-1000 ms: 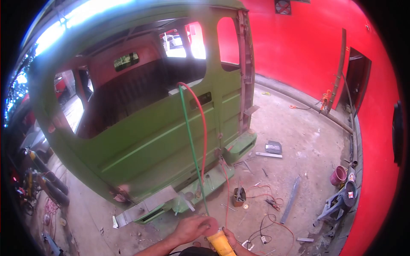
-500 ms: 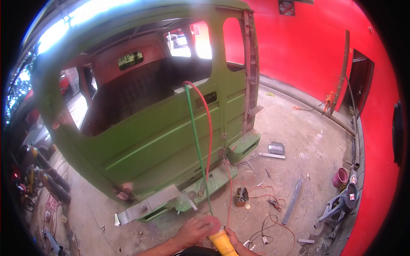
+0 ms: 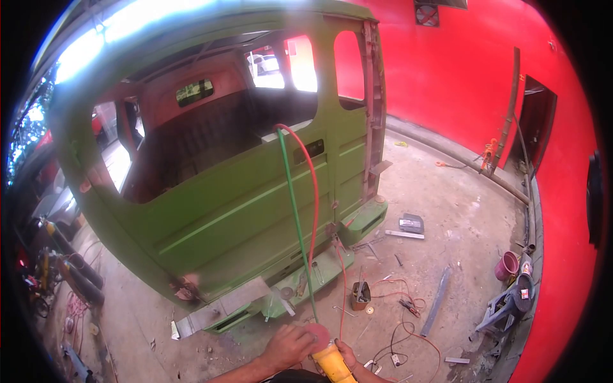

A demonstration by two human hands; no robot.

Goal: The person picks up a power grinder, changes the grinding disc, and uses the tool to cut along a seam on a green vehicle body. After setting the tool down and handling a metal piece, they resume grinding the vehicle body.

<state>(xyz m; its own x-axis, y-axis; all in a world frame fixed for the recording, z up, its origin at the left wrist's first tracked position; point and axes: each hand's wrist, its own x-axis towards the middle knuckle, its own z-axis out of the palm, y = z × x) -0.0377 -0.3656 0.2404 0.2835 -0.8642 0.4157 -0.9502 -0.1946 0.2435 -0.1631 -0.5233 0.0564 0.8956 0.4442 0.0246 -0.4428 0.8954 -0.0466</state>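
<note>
At the bottom of the head view I hold a yellow angle grinder point(image 3: 333, 366). My right hand point(image 3: 348, 355) grips its body from the right. My left hand point(image 3: 288, 345) rests on the pink disc point(image 3: 317, 334) at the grinder's head, fingers curled around its edge. In front of me stands a green vehicle cab shell point(image 3: 242, 210) with empty window openings. A green hose point(image 3: 295, 210) and a red hose point(image 3: 313, 191) hang over its side and run down to the floor near my hands.
Concrete floor point(image 3: 447, 210) with scattered tools, cables point(image 3: 408, 332) and a metal strip point(image 3: 437, 300). A small tool box point(image 3: 359, 295) sits ahead. A pink bucket point(image 3: 507, 264) and a stool point(image 3: 504, 307) stand by the red wall point(image 3: 460, 70). Gas cylinders point(image 3: 80, 274) lie at left.
The view has shifted slightly, so the cab sits a little further right in frame. My hands stay on the grinder and disc in nearly the same place.
</note>
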